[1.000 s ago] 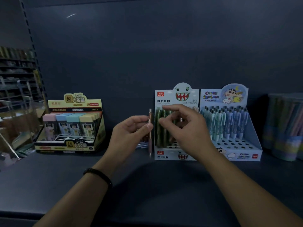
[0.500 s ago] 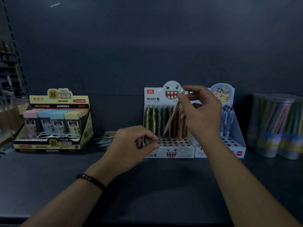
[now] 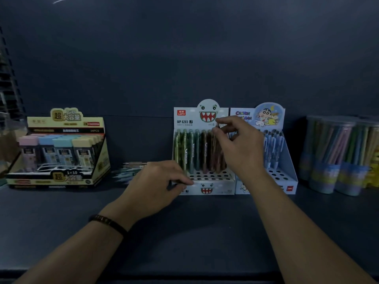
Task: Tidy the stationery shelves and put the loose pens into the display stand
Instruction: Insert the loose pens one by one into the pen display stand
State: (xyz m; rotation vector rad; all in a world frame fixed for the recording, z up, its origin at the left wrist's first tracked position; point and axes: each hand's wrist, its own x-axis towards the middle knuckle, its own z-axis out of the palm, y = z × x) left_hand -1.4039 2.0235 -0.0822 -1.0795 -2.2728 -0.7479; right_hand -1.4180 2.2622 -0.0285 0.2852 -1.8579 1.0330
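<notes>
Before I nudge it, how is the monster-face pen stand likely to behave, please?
It looks like thin card, so the monster-face pen stand probably slides easily. It may be back-heavy: its pens fill the rear rows, front holes empty.

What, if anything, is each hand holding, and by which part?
The right hand pinches a brown pen by its top end. The left hand, fingers curled, holds nothing visible.

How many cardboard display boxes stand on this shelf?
3: the yellow lead-refill box at left, the monster-face pen stand in the middle, the cartoon pen stand beside it, right.
</notes>
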